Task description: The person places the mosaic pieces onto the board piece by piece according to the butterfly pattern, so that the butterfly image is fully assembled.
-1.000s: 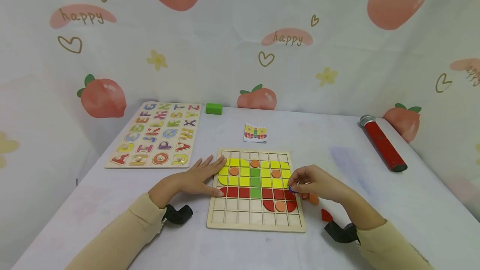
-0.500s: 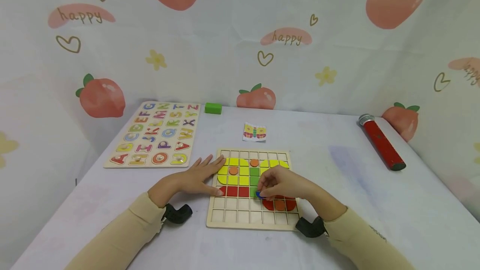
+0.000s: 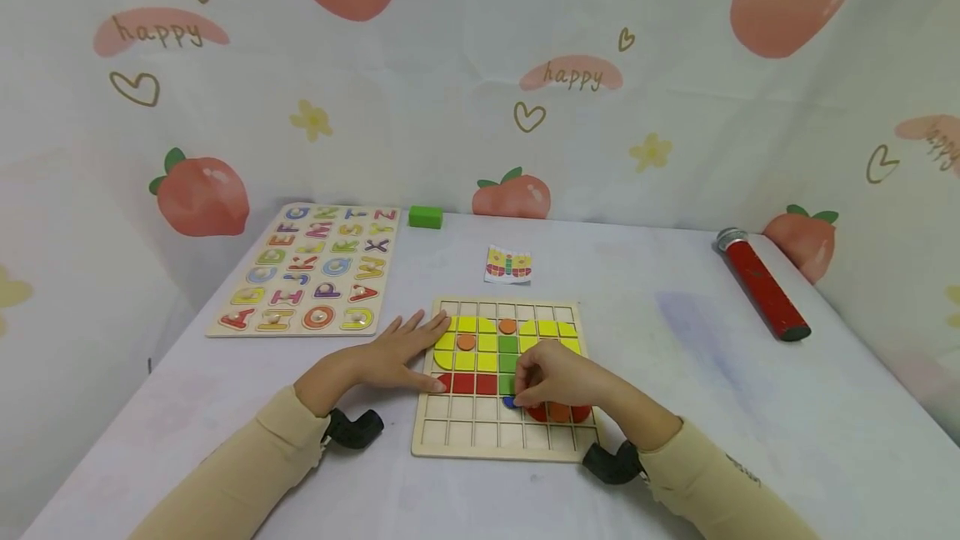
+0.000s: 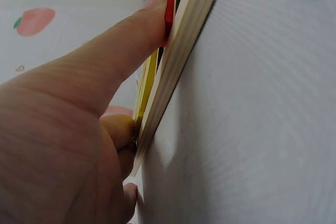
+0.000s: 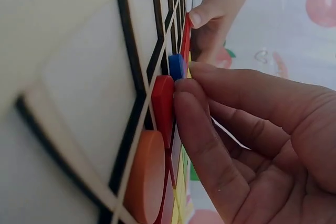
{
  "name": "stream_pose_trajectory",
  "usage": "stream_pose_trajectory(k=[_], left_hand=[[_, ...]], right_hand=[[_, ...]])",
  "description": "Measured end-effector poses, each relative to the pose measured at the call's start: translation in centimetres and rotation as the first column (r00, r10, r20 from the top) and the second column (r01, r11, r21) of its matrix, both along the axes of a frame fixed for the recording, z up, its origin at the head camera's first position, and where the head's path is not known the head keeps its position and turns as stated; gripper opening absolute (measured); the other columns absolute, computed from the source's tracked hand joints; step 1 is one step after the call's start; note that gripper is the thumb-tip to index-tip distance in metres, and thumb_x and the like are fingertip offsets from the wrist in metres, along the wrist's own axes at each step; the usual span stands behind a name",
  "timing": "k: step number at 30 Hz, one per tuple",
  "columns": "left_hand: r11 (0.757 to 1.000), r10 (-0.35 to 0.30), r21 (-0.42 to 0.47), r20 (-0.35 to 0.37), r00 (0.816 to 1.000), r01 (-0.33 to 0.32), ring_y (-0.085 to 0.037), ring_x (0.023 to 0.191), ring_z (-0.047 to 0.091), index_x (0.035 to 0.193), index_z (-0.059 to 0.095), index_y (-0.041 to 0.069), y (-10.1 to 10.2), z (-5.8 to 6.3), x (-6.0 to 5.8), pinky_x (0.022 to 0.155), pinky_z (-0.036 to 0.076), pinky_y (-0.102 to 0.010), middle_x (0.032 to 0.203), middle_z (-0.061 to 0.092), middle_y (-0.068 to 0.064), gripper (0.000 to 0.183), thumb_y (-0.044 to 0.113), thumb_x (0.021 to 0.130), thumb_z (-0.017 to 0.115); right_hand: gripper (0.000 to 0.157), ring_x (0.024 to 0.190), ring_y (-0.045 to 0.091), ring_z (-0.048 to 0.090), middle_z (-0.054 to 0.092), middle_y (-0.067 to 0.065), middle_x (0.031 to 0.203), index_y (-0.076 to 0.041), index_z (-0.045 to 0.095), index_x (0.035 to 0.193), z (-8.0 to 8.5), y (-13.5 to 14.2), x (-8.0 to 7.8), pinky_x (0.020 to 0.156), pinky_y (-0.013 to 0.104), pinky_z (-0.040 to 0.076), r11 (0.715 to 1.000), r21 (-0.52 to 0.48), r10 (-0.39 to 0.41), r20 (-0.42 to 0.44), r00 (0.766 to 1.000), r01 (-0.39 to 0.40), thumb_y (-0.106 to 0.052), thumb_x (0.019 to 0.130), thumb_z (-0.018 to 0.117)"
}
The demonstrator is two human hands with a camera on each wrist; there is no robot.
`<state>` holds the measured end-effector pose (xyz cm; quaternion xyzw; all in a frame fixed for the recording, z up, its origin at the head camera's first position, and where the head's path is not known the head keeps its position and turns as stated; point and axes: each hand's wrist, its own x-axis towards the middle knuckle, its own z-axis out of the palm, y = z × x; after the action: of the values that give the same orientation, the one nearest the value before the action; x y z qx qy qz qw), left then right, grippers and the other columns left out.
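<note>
A wooden grid board point(image 3: 457, 450) holds yellow, green, red and orange flat tiles. With its fingers spread, my left hand point(image 3: 382, 363) rests on the board's left edge. Its thumb point(image 4: 131, 32) presses by the end red tile point(image 4: 169, 11). My right hand point(image 3: 562, 375) is over the board's middle, thumb and fingertips pinched at a small blue tile point(image 3: 509, 402). That tile sits in the cell just below the green column point(image 3: 507, 363). In the right wrist view the blue tile point(image 5: 176, 66) stands beside a red tile point(image 5: 163, 108) and an orange disc point(image 5: 147, 177). The right hand hides some tiles.
Behind the board lies a small picture card point(image 3: 508, 264) with a butterfly pattern. An alphabet puzzle board point(image 3: 303, 269) is at the left, with a green block point(image 3: 425, 217) near its far corner. A red microphone point(image 3: 765, 286) lies far right.
My right hand has carried the blue tile left from the board's right edge to the middle, then slightly down to the cell under the green column. The left hand stays put.
</note>
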<state>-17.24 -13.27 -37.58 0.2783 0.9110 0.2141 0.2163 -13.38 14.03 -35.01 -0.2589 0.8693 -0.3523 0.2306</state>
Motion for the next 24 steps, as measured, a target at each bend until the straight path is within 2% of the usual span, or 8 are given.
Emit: stream_pose_trajectory(k=[7, 14, 20, 24], left_hand=[[1.0, -0.003, 0.0, -0.003, 1.0, 0.003, -0.028, 0.146, -0.008, 0.151, 0.009, 0.02, 0.0, 0.0, 0.0, 0.117, -0.007, -0.052, 0.159, 0.004, 0.002, 0.101, 0.06, 0.077, 0.064], [1.0, -0.013, -0.001, -0.005, 1.0, 0.013, -0.029, 0.146, -0.007, 0.151, 0.01, 0.019, 0.1, 0.1, 0.0, 0.117, -0.006, -0.052, 0.159, 0.004, 0.001, 0.101, 0.059, 0.077, 0.064], [1.0, -0.016, -0.006, -0.008, 1.0, 0.015, -0.03, 0.146, -0.007, 0.151, 0.01, 0.018, -0.1, -0.1, -0.1, 0.116, -0.006, -0.053, 0.159, 0.005, 0.0, 0.1, 0.059, 0.077, 0.064], [1.0, -0.018, -0.001, -0.011, 1.0, 0.018, -0.031, 0.146, -0.007, 0.151, 0.01, 0.017, -0.1, -0.2, -0.2, 0.116, -0.006, -0.054, 0.159, 0.005, -0.001, 0.101, 0.059, 0.077, 0.064]], right_hand=[[0.008, 0.061, 0.007, 0.053, 0.063, -0.002, 0.072, -0.006, 0.066, 0.077, -0.1, -0.1, 0.1, 0.059, 0.016, 0.051, 0.999, 0.011, 0.041, -0.055, 0.998, -0.041, -0.006, 0.077, 0.074], [0.008, 0.06, 0.006, 0.052, 0.063, -0.004, 0.071, -0.008, 0.066, 0.077, -0.4, -0.1, 0.2, 0.058, 0.015, 0.05, 0.999, 0.029, 0.045, -0.101, 0.994, -0.043, -0.006, 0.077, 0.074], [0.008, 0.062, 0.007, 0.054, 0.064, -0.003, 0.073, -0.007, 0.067, 0.078, 0.1, -0.1, 0.3, 0.059, 0.016, 0.051, 0.999, 0.02, 0.033, -0.08, 0.996, -0.031, -0.008, 0.077, 0.075], [0.009, 0.066, 0.009, 0.056, 0.063, -0.003, 0.076, -0.008, 0.068, 0.079, 0.7, 0.7, 0.4, 0.061, 0.017, 0.051, 1.0, 0.021, -0.005, -0.057, 0.998, 0.007, -0.011, 0.077, 0.075]])
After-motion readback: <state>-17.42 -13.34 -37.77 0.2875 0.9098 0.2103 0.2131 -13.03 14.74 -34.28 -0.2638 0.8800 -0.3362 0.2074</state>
